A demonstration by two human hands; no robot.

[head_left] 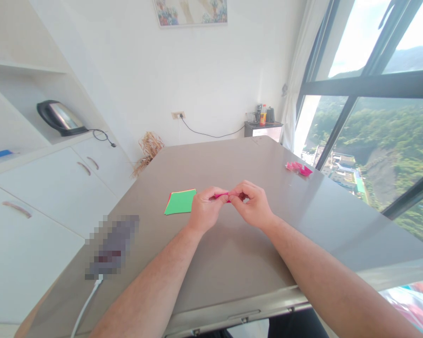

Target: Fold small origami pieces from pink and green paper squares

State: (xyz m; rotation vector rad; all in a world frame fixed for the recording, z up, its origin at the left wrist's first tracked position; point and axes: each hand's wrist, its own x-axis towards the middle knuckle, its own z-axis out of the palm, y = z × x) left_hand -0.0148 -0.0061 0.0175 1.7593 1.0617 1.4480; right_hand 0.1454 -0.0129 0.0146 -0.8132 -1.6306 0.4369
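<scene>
A small piece of folded pink paper (227, 197) is pinched between my two hands above the middle of the table. My left hand (207, 209) grips its left end with thumb and fingers. At its right end, my right hand (250, 202) pinches it with thumb and forefinger. Fingers hide most of the paper, so its folded shape is unclear. Just left of my left hand lies a stack of square paper (179, 202), green on top with red and yellow edges peeking out. Several folded pink paper pieces (299, 168) sit in a row near the table's right edge.
A pixelated object with a white cable (88, 305) lies on the table (211, 164) at the left. Beyond the far edge stand a small cabinet (264, 129) with bottles and a bunch of dried stalks (150, 150). A kettle (61, 117) rests on the left shelf. Windows line the right side.
</scene>
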